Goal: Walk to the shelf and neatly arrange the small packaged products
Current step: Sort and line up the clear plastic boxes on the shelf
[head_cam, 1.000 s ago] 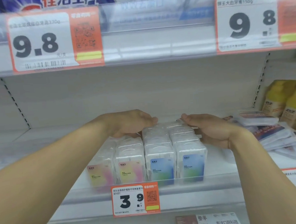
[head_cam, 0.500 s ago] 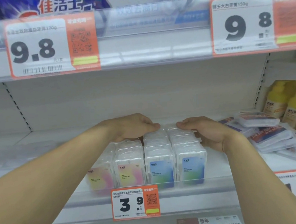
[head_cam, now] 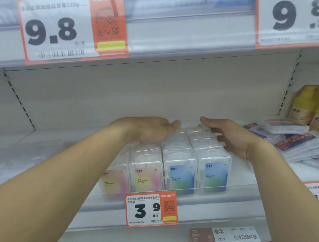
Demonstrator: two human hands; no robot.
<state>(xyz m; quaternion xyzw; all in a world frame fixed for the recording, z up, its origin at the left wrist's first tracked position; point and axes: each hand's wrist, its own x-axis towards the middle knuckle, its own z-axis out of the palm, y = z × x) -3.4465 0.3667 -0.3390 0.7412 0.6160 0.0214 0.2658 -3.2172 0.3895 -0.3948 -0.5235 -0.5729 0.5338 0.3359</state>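
Change: half a second ago both hands' fingertips nearly met over the back of the packs; now they have drawn apart and a gap of bare shelf wall shows between them; the view has also dipped and closed in a little
Left hand [head_cam: 151, 130]: open, palm down, fingers together, resting flat on the tops of the rear packs on the left side; it grips nothing
Right hand [head_cam: 229, 136]: open, palm turned inward, edge set against the right flank of the block near its back; it grips nothing
Packs: small clear plastic boxes with pink-yellow and blue-green labels [head_cam: 179, 168], standing upright in four rows on the white metal shelf [head_cam: 71, 138], front faces just behind the clear front lip, above the orange-and-white 3.9 price tag [head_cam: 151, 209]
Order: the two blue-green rows look square and flush; the leftmost pink row is partly hidden by the left forearm, so its line cannot be judged
Meaning: the squeeze from behind seems finished; the hands appear to be releasing, which suggests this block is nearly tidy
Neighbours: flat clear blister packs with red and blue print [head_cam: 296, 141] lie loosely heaped just to the right, probably the next thing needing attention
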